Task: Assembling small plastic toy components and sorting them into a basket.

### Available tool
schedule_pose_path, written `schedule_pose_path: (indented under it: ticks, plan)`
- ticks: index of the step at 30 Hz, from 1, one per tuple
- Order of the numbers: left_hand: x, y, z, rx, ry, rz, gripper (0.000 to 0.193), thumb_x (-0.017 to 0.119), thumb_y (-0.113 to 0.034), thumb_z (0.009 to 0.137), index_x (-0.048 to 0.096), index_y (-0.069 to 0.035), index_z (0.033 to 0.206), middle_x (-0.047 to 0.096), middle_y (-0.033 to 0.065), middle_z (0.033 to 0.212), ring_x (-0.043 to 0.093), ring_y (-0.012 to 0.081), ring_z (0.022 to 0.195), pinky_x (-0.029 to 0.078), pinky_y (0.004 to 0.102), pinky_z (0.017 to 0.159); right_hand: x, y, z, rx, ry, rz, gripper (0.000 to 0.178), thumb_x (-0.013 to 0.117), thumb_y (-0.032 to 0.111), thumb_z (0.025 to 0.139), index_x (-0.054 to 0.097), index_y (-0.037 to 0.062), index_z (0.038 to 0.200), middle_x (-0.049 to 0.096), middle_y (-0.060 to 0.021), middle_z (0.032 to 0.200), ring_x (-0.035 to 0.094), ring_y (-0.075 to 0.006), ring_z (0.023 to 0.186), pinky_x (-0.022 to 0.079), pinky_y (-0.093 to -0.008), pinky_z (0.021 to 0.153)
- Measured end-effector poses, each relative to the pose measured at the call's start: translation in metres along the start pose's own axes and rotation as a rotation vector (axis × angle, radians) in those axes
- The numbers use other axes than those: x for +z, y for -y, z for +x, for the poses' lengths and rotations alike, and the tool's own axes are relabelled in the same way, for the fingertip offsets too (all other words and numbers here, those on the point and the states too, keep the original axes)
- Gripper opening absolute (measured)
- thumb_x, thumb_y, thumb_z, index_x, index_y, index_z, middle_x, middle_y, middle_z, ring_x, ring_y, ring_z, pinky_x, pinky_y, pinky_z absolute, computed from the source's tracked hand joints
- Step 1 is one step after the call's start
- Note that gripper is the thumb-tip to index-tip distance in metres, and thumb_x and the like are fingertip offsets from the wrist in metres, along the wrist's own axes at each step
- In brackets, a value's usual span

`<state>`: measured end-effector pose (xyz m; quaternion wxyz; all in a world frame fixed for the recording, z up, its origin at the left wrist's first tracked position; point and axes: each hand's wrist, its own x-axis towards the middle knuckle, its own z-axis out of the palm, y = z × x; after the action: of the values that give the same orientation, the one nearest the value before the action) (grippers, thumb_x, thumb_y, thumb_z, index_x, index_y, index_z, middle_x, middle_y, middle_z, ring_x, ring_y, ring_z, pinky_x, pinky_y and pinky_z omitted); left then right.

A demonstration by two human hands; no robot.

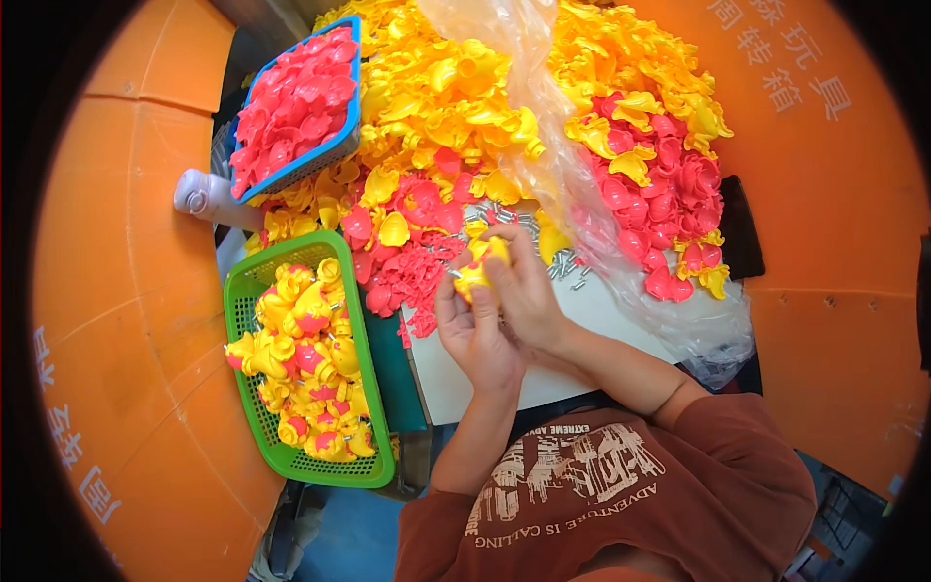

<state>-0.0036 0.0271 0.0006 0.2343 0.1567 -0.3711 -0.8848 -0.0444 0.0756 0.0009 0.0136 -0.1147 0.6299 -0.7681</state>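
Between my two hands, above the white work surface point(582, 328), is a yellow plastic toy figure point(477, 264) with a silver pin sticking out on its left side. My left hand point(467, 325) cups it from below and the left, fingers curled round it. From the right, my right hand point(524, 286) grips the same figure, its fingers over the top. Parts of the figure are hidden by the fingers. Just beyond the hands lie silver metal pins point(567, 264). Small pink plastic pieces point(412, 281) are heaped to the left of them.
A green basket point(376, 407) of yellow and pink figures stands at left. Behind it are a blue basket point(356, 73) of pink shells and a pale bottle point(208, 197). Yellow shells point(427, 87) pile up at the back, with clear plastic sheeting point(543, 165) across them. Orange panels point(824, 223) flank both sides.
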Motion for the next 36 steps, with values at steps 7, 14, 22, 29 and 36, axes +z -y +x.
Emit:
schedule_pose_path:
  ticks: [7,14,22,29,36]
  plan:
    - [-0.001,0.002,-0.003,-0.064,0.002,0.089,0.027,0.051,-0.005,0.092,0.042,0.000,0.117,0.052,0.0128,0.118,0.054,0.0187,0.106,0.045,0.0306,0.091,-0.012,-0.013,0.004,-0.098,-0.010,-0.186,0.032,0.045,0.027,0.094,0.044,0.0010,0.112,0.061,-0.0190,0.076,0.063,-0.0347,0.069,0.047,-0.0383,0.059]
    - [-0.034,-0.066,0.022,0.363,-0.091,0.704,0.028,0.053,0.000,0.088,0.048,0.001,0.115,0.054,0.0131,0.113,0.052,0.0198,0.106,0.045,0.0327,0.089,-0.047,0.017,0.049,-0.410,0.074,-0.727,0.039,0.061,0.028,0.084,0.053,0.0009,0.111,0.058,-0.0169,0.097,0.057,-0.0303,0.090,0.046,-0.0376,0.078]
    - [-0.056,-0.142,0.052,0.841,-0.616,1.471,0.044,0.055,-0.013,0.090,0.042,0.001,0.130,0.036,0.0226,0.138,0.032,0.0351,0.130,0.025,0.0439,0.107,-0.144,0.013,0.124,-0.060,0.016,-1.507,0.020,0.062,0.018,0.075,0.065,0.0039,0.089,0.063,-0.0121,0.084,0.058,-0.0322,0.078,0.047,-0.0427,0.071]
    - [-0.025,-0.068,0.033,0.717,0.060,1.107,0.040,0.054,-0.011,0.091,0.043,0.002,0.126,0.045,0.0179,0.129,0.045,0.0329,0.119,0.034,0.0426,0.101,-0.103,0.037,0.079,-0.687,-0.156,-1.211,0.011,0.063,0.007,0.073,0.064,0.0040,0.084,0.063,-0.0082,0.084,0.059,-0.0265,0.075,0.047,-0.0375,0.067]
    - [-0.016,-0.027,0.030,-0.362,0.181,0.110,0.035,0.049,-0.016,0.094,0.041,-0.003,0.126,0.057,0.0116,0.108,0.060,0.0145,0.078,0.051,0.0253,0.060,-0.059,0.016,0.028,-0.762,0.585,-0.852,0.019,0.066,0.005,0.070,0.063,0.0035,0.089,0.061,-0.0097,0.091,0.060,-0.0269,0.083,0.048,-0.0351,0.070]
